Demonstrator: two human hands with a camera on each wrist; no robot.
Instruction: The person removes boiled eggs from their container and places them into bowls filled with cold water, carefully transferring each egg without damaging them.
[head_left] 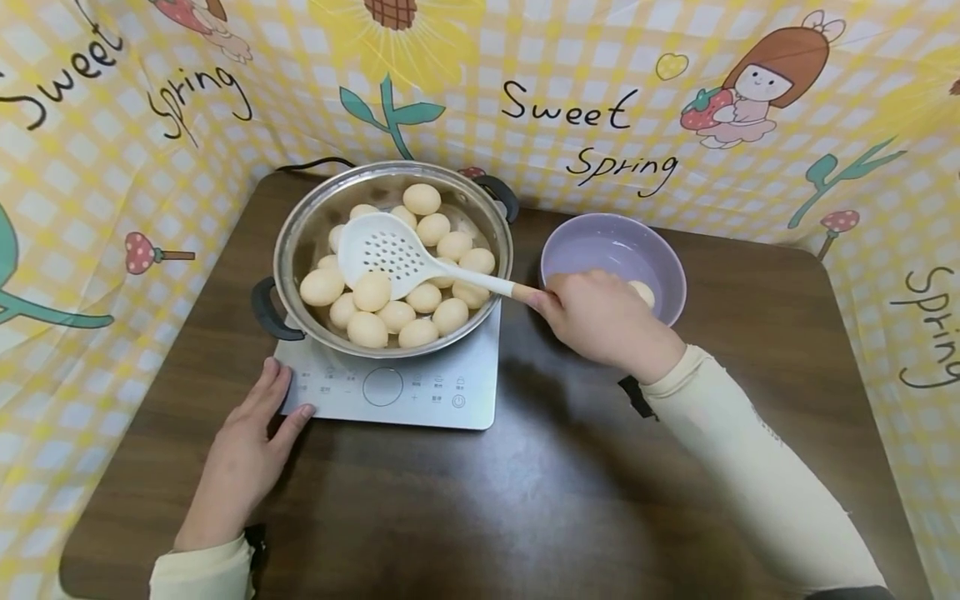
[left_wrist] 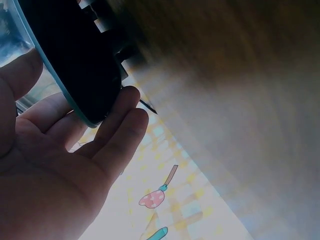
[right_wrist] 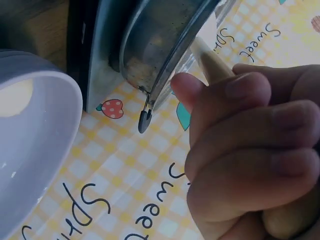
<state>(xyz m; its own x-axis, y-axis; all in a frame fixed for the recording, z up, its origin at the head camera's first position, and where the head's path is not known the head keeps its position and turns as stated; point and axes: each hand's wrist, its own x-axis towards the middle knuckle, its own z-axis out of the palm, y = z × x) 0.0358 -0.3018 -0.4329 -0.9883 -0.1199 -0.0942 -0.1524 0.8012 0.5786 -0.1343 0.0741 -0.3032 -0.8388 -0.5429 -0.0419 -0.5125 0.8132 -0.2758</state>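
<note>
My right hand [head_left: 611, 321] grips the wooden handle [right_wrist: 215, 65] of a white skimmer [head_left: 386, 246], fingers wrapped round it. The skimmer's perforated head lies over the eggs in a steel pot [head_left: 393, 354]. One egg [head_left: 372, 292] overlaps the head's near edge. Several pale eggs [head_left: 367, 330] fill the pot around it. My left hand [head_left: 251, 454] holds the front left corner of a silver induction cooker [head_left: 390, 408] under the pot. Its thumb is at the front edge and its fingers at the left side, bent round the corner in the left wrist view.
A purple bowl [head_left: 555, 229] stands right of the pot, partly behind my right hand, with an egg [head_left: 642, 292] in it. The pot's black side handles [head_left: 276, 310] stick out. A black cable [head_left: 315, 162] runs behind. Patterned cloth [head_left: 570, 50] walls the dark table [head_left: 555, 517].
</note>
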